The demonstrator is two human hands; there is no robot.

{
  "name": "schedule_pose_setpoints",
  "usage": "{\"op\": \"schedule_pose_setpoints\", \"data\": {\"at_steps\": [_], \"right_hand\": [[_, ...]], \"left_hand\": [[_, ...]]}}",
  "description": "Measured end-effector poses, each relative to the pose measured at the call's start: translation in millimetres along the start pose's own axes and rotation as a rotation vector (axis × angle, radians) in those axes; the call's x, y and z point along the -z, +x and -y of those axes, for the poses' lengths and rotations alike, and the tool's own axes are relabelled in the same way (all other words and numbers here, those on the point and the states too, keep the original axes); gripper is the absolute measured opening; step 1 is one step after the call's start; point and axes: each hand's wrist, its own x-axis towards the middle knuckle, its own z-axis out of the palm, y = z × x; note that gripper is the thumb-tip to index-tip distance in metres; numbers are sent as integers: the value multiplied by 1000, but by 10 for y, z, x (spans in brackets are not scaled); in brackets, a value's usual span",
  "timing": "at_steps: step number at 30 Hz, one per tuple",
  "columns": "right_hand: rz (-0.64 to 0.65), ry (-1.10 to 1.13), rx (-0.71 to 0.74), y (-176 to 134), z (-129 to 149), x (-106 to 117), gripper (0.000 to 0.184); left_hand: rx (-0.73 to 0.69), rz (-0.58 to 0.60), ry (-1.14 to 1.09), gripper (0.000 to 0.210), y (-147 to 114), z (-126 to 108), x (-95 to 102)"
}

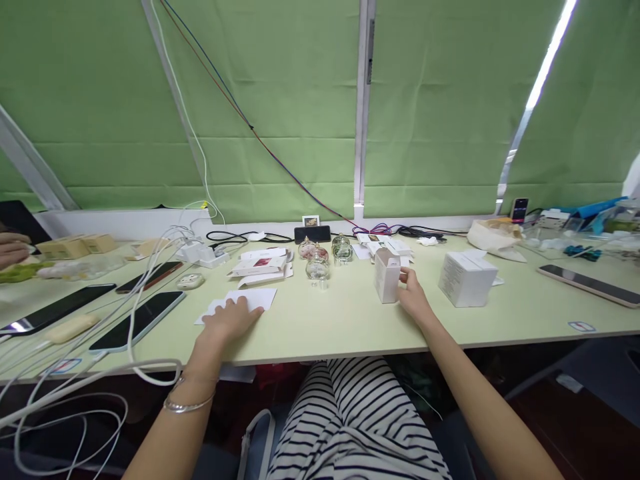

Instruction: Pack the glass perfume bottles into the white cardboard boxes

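My left hand (233,321) lies spread on a flat white sheet of paper or card (260,298) near the table's front edge. With its fingers against the right side, my right hand (413,293) grips a small upright white box (387,279) whose top flap stands up. To the right of that hand is a larger white box (467,279) with printing on one side. Several round glass bottles (318,268), clear, pinkish and greenish, stand beyond my hands in the middle. Flattened white cartons (261,264) are stacked left of the bottles.
Phones (140,321) and tangled white cables (135,313) cover the left side. Another phone (590,283) lies at right, near a cloth bag (495,238). A dark phone (313,234) leans at the back. Another person's hand (13,248) shows at far left.
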Motion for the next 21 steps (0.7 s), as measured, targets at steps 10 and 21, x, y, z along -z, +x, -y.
{"op": "schedule_pose_setpoints", "data": {"at_steps": [10,21], "right_hand": [[-183,68,88,-74,117,47,58],[-464,27,454,-208,209,68,30]], "left_hand": [[-393,42,94,51,-564,-463,23],[-883,-131,-56,31,-932,-798,-142]]}}
